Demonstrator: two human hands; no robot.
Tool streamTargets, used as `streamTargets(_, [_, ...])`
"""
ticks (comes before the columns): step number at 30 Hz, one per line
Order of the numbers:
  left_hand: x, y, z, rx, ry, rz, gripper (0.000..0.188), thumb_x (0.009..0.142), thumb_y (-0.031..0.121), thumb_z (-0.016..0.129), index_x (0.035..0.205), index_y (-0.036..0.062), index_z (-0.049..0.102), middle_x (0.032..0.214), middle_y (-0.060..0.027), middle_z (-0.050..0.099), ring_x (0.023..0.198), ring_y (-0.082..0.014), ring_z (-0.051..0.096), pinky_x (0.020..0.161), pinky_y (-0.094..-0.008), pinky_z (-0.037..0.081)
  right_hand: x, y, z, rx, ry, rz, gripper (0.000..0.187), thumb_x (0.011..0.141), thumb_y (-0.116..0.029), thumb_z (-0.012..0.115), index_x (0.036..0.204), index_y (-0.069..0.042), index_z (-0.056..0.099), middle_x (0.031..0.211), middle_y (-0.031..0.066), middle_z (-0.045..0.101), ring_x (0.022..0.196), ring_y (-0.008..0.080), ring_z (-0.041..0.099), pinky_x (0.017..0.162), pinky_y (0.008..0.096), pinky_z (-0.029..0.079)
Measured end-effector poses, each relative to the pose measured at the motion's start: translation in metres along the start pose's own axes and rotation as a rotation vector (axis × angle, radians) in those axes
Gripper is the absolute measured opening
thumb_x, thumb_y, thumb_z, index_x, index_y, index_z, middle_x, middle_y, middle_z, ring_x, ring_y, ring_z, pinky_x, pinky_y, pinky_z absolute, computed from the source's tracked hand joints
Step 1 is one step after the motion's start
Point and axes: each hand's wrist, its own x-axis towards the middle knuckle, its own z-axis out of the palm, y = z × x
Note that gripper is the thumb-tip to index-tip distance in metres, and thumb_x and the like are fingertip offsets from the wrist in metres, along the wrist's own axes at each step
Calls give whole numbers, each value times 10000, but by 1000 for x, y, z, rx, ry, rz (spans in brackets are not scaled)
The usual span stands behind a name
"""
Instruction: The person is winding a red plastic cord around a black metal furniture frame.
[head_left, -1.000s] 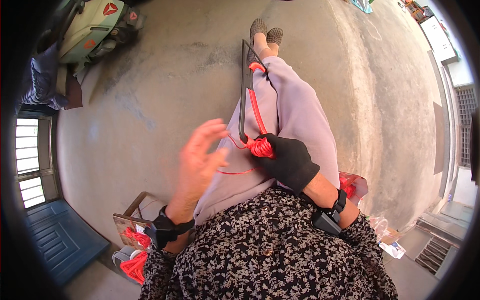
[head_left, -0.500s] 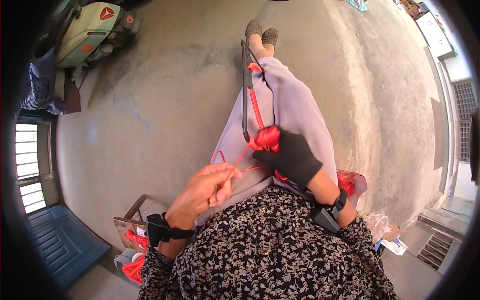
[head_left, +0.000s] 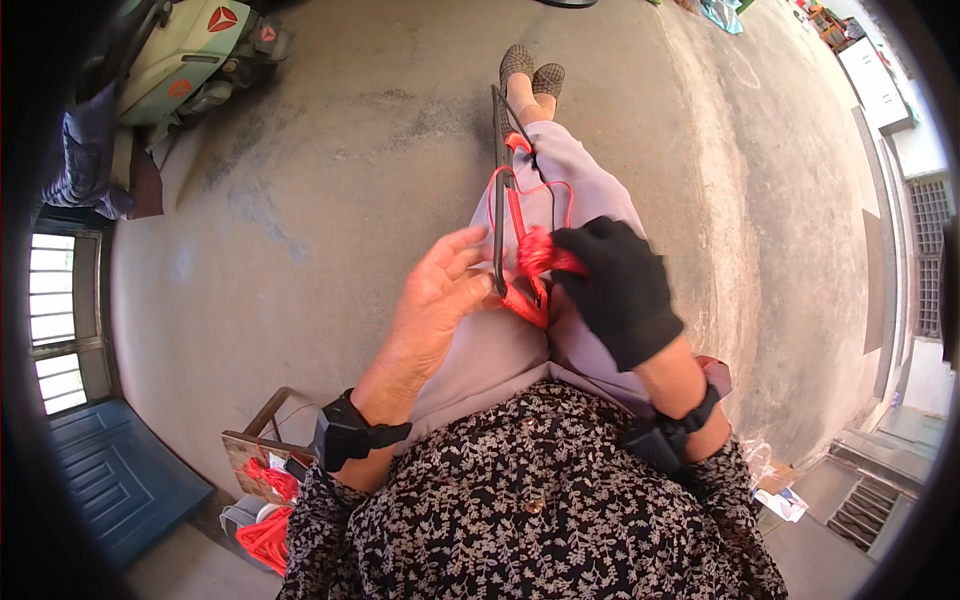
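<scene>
A dark, narrow rod frame point(head_left: 500, 225) lies lengthwise over my legs, its near end wound with red cord point(head_left: 525, 308). My left hand point(head_left: 430, 300), bare, is beside the frame's left rod with fingers apart and nothing seen in them. In a black glove, my right hand point(head_left: 620, 290) closes on a blurred bundle of red cord point(head_left: 540, 252) just right of the frame. A loose loop of thin red cord point(head_left: 571, 195) arches across the rods above both hands. The gloved fingertips are partly hidden behind the bundle.
A wooden stool-like piece point(head_left: 250, 455) with red cord stands at lower left, beside more red cord point(head_left: 265, 540). A pale scooter point(head_left: 180, 70) is parked at far left. Clear plastic and papers point(head_left: 780, 500) lie at lower right.
My left hand has let go of the thin cord, spread its fingers and moved up to the frame. The right hand has shifted slightly right with the bundle; the cord now loops over the frame.
</scene>
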Motion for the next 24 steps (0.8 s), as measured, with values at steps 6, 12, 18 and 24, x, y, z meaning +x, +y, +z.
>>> streamTargets(6, [2, -19, -7, 11, 175, -66, 393, 866, 13, 604, 1237, 17, 474, 1130, -71, 574, 941, -139, 593, 797, -288, 502, 2, -12, 29, 596, -151, 159, 421, 781, -149, 688, 1181, -122, 560, 1021, 111, 641, 936, 289, 632, 783, 389, 506])
streamTargets(12, [-5, -12, -47, -291, 106, -112, 341, 864, 202, 692, 1150, 78, 552, 1047, -34, 608, 937, -117, 581, 740, -277, 492, 1, -2, 26, 658, -5, 103, 582, 725, -184, 750, 1244, -70, 513, 1097, 146, 629, 1019, 296, 617, 871, 368, 493])
streamTargets(18, [-60, 89, -12, -534, -87, 338, 316, 954, 448, 497, 968, 137, 550, 813, -9, 530, 747, -153, 446, 618, -336, 410, 27, -21, -5, 415, 116, -85, 704, 674, -278, 788, 1278, -60, 499, 1323, 182, 475, 1286, 340, 393, 1045, 416, 347])
streamTargets(24, [-120, 182, -19, -136, -348, 419, 229, 1010, 283, 391, 990, 88, 509, 909, -77, 516, 729, -197, 475, 594, -272, 458, 40, -37, 3, 595, -262, -481, 237, 761, -185, 717, 962, -71, 663, 1061, 100, 641, 1074, 241, 569, 906, 336, 444])
